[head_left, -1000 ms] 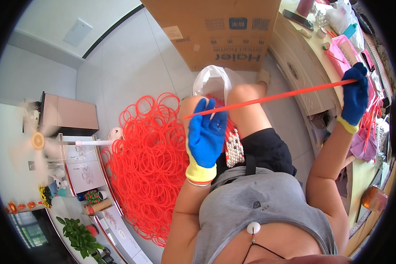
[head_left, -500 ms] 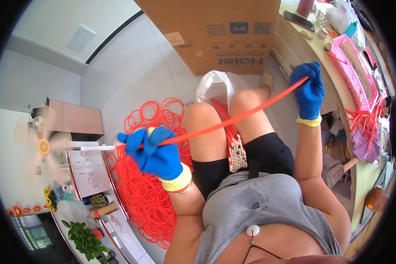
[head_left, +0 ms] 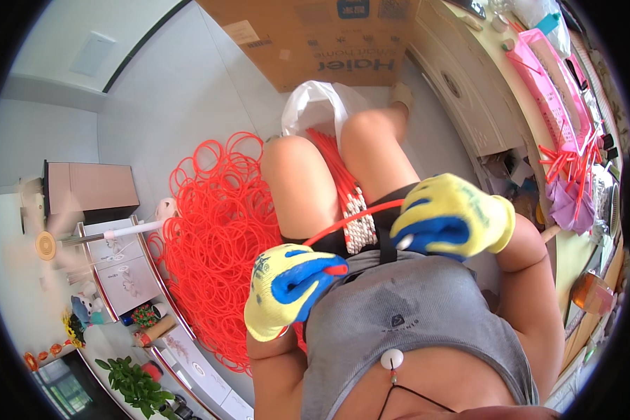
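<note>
A red flexible tube (head_left: pixel 357 218) arcs over my lap, with one gloved hand at each side of it. My left hand (head_left: pixel 290 285), in a yellow and blue work glove, is closed round the tube, and a red end pokes out by the fingertips. My right hand (head_left: pixel 451 218), gloved alike, grips the other side; a small white tip shows at its fingers. Between my thighs lies a bundle of red tubes (head_left: pixel 330 159) with whitish ends (head_left: pixel 360 227). Left of my legs spreads a big heap of loose red tube loops (head_left: pixel 220 234).
Beyond my knees stand a white plastic bag (head_left: pixel 306 105) and a large cardboard box (head_left: pixel 259 59). A cluttered table (head_left: pixel 500 91) on the right carries a pink box (head_left: pixel 535 73), short red tubes (head_left: pixel 570 164) and a purple cloth (head_left: pixel 570 206). A fan (head_left: pixel 45 245) stands at the left.
Both hands have come in from wide apart toward my lap, the right one moving down and left. The stretched tube now bends in a short arc. The view has shifted slightly.
</note>
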Demonstrator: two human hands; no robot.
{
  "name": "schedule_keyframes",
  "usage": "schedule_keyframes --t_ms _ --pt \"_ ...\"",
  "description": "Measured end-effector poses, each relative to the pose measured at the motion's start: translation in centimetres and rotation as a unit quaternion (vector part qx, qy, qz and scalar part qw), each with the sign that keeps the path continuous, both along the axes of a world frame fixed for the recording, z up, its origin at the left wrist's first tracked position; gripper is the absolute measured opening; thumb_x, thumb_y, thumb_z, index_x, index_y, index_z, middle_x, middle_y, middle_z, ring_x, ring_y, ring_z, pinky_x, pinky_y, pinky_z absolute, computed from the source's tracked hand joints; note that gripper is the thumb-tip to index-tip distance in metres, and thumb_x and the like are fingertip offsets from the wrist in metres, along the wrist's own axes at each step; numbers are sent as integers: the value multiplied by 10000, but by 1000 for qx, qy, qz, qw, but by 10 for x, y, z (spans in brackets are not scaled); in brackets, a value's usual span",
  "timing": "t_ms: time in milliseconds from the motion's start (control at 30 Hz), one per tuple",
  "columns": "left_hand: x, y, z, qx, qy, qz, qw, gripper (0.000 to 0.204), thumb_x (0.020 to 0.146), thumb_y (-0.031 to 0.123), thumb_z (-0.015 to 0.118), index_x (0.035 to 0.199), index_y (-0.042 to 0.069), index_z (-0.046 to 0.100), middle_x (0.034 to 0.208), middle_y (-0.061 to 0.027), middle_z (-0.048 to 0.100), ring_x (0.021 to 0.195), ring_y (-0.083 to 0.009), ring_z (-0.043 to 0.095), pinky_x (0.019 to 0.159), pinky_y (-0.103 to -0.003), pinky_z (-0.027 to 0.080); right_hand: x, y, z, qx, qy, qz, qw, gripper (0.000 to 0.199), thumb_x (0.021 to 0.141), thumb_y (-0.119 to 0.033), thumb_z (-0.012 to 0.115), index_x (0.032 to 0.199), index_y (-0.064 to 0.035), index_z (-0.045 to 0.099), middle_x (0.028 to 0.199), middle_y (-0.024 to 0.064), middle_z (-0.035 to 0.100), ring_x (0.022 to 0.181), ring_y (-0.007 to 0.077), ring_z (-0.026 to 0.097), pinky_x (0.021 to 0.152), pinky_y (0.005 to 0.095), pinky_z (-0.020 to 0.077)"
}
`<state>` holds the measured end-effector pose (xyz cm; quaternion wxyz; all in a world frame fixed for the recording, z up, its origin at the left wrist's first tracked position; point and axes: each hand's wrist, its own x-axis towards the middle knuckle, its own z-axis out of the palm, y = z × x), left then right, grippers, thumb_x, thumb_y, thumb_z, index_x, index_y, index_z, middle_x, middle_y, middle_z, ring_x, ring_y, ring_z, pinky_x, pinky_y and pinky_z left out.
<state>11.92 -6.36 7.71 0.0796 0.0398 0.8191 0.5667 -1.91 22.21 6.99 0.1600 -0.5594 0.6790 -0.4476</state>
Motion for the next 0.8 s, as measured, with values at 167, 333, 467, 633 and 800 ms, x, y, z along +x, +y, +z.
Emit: schedule_keyframes --t_ms 167,333,467,633,800 --pt "-1 13 -20 -138 162 -34 977 264 727 46 775 990 58 757 841 -114 692 737 -328 650 673 -422 509 41 -7 -78 -52 99 -36 993 298 889 -209 601 1019 39 704 944 232 704 772 361 690 712 482 562" --pt "3 19 -13 -202 128 -36 970 283 733 66 718 1010 52 775 930 -133 746 802 -356 685 745 -440 547 49 -9 -108 -98 167 -33 981 340 874 -263 592 1012 26 704 924 232 688 743 366 678 695 492 550" --pt "4 19 -14 -211 119 -47 969 322 721 63 717 1038 53 770 926 -147 736 827 -363 684 748 -449 546 41 -13 -59 -12 178 -36 983 321 831 -270 644 1021 -21 717 895 179 685 722 334 676 670 458 541" --pt "-1 25 -14 -169 104 -55 978 354 709 68 727 1060 48 767 924 -168 714 829 -375 678 746 -453 545 35 -16 -19 82 199 -49 975 324 777 -277 708 1033 -80 733 858 112 682 694 294 673 639 415 529" --pt "-7 25 -15 -145 112 -92 979 369 697 67 742 1064 47 768 909 -160 710 819 -366 678 724 -444 541 38 -17 -4 124 212 -56 968 353 723 -285 772 1044 -139 749 821 46 679 667 253 671 608 372 517"
